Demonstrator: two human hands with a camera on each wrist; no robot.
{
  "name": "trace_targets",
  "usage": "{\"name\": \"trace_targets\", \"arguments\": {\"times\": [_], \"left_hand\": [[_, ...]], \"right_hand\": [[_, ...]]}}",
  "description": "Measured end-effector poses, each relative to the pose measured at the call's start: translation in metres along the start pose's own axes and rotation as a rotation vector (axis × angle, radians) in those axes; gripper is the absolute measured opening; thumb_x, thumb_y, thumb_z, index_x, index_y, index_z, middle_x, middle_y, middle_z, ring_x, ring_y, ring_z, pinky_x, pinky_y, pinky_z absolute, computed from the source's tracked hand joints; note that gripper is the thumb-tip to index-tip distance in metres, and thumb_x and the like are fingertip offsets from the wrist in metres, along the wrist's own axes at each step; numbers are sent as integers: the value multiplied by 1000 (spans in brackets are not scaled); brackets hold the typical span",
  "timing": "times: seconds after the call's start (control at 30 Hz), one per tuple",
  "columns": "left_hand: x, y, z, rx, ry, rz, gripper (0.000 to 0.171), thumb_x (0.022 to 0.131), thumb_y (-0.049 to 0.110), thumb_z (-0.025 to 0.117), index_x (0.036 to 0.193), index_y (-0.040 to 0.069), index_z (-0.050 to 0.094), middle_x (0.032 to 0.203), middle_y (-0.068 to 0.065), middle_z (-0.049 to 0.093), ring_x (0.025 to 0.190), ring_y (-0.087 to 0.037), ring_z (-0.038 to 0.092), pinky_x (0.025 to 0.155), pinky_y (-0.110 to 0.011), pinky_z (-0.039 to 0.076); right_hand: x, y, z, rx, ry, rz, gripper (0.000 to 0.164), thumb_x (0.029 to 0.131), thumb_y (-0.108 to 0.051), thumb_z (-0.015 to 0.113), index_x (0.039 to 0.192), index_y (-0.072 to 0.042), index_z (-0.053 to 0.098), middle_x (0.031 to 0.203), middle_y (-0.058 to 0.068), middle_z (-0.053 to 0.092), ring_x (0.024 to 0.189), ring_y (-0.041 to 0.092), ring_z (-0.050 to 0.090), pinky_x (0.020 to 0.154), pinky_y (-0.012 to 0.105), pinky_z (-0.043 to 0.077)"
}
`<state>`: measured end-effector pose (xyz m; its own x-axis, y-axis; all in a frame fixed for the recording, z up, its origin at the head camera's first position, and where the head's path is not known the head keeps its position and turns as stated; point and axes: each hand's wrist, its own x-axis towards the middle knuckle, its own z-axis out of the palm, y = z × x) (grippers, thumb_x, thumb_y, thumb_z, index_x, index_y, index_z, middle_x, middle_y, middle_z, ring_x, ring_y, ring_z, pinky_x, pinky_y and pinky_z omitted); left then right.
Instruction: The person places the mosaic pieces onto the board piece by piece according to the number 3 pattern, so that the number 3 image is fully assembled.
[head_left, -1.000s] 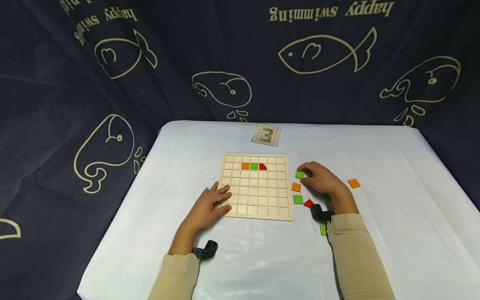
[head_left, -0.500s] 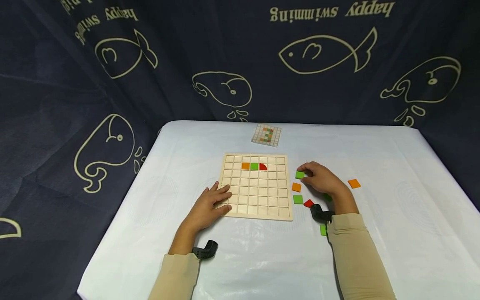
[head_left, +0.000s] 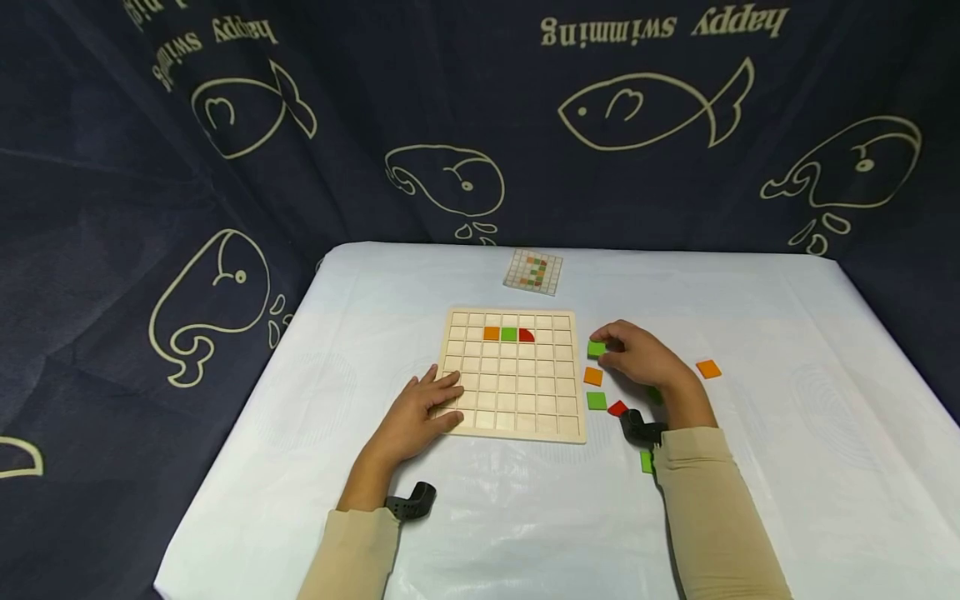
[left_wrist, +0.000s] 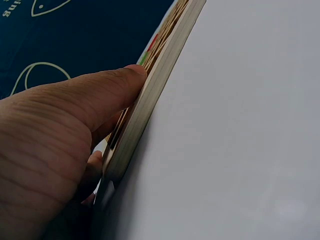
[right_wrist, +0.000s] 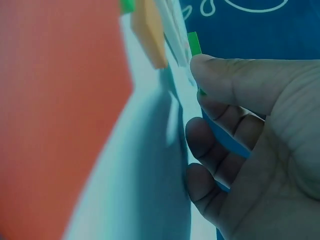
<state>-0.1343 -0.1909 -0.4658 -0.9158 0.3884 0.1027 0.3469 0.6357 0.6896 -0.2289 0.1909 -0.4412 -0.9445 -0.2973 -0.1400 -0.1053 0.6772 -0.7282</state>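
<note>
My left hand (head_left: 417, 414) rests with spread fingers on the left edge of a wooden grid board (head_left: 516, 389); the left wrist view shows its thumb (left_wrist: 117, 82) lying over the rim. To the right of the board, my right hand (head_left: 643, 357) pinches a green square tile (head_left: 596, 349) between thumb and fingers. In the right wrist view this green tile (right_wrist: 194, 44) sticks out past the thumb tip. In the board's second row lie an orange tile (head_left: 491, 333), a green tile (head_left: 509, 334) and a red quarter-round tile (head_left: 527, 335), side by side.
Near the right hand lie an orange tile (head_left: 593, 377), another green tile (head_left: 596, 401) and a red piece (head_left: 617, 408). Further green tiles are partly hidden under the right arm. One orange tile (head_left: 708, 368) lies farther right. A small pattern card (head_left: 533, 272) sits behind the board.
My right hand has shifted slightly left toward the board, and the green tile at its fingertips has moved with it. My left hand has stayed in place.
</note>
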Motion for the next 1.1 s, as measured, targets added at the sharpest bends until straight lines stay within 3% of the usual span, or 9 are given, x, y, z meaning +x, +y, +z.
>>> {"name": "trace_targets", "arguments": {"times": [0.53,0.87,1.1], "left_hand": [[0,-2,1,5,2,-6,45,92,23,72,132,5,65,149,-4,48,148,-32,23,119,-55,11],[0,-1,1,5,3,-5,45,92,23,73,132,5,65,149,-4,48,148,-32,23,119,-55,11],[0,-2,1,6,5,-5,45,92,24,72,132,5,65,149,-4,48,148,-31,23,119,-55,12]], "right_hand": [[13,-28,14,22,-22,-131,27,93,-1,65,120,-2,65,118,12,57,98,28,50,78,39,46],[21,-42,28,44,-66,-208,28,95,-1,62,123,0,62,121,15,55,101,29,49,87,43,43],[25,-51,38,69,-99,-208,30,97,-2,59,127,-2,60,126,14,52,100,29,48,83,42,43]]}}
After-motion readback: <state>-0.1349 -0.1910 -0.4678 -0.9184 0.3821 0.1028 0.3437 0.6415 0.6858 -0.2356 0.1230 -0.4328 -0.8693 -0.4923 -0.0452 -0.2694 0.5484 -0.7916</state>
